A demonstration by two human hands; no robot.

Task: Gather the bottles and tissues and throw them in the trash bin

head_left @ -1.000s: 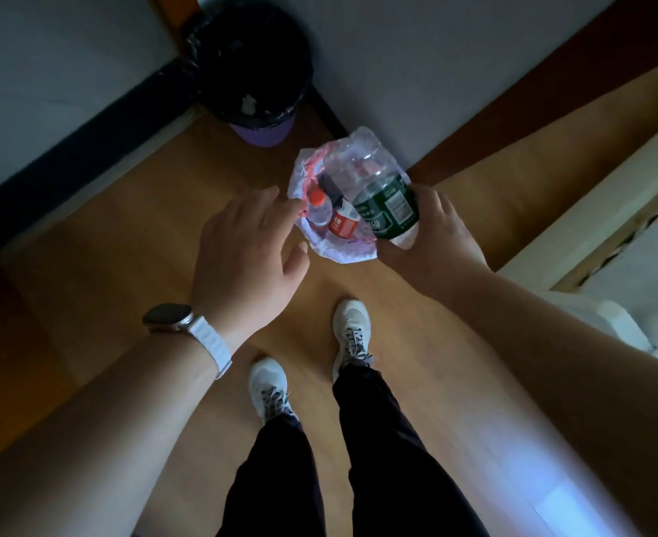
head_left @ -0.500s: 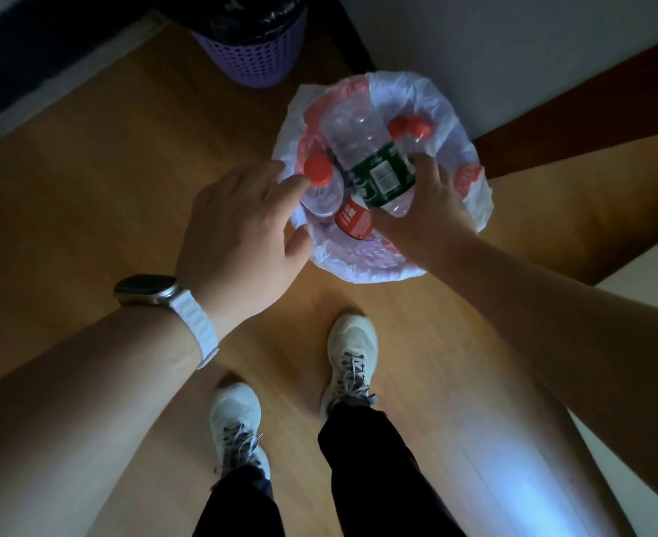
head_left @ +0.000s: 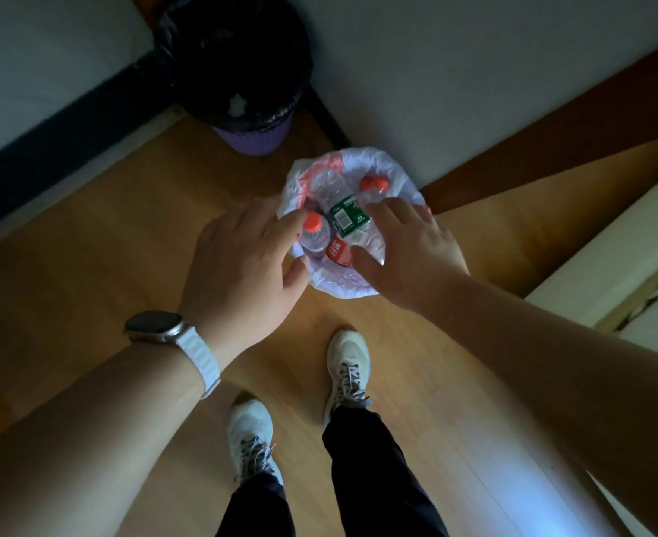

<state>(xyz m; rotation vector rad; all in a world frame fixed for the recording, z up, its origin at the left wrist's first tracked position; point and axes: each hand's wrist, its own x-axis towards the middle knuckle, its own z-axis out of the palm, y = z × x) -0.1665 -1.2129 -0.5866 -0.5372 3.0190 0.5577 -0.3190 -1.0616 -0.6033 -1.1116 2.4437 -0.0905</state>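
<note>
A white plastic bag (head_left: pixel 342 284) sits open on the wooden floor and holds several clear bottles. A green-label bottle (head_left: pixel 344 217) lies on top in the middle. Beside it are a red-capped bottle (head_left: pixel 313 231) and a red-label bottle (head_left: pixel 339 251), with another red cap (head_left: pixel 373 184) at the far side. My left hand (head_left: pixel 242 265) holds the bag's left rim between fingers and thumb. My right hand (head_left: pixel 412 250) hovers over the bag's right side with fingers spread, its thumb by the bottles, gripping nothing.
A purple trash bin (head_left: pixel 249 139) lined with a black bag stands in the corner behind the white bag, a white scrap (head_left: pixel 238 104) inside it. A pale bed frame (head_left: pixel 606 273) runs along the right. My two white shoes stand just below the bag.
My right hand lowered the green-label bottle into the white bag and let go of it, then drew back to the right rim. My left hand stayed at the left rim.
</note>
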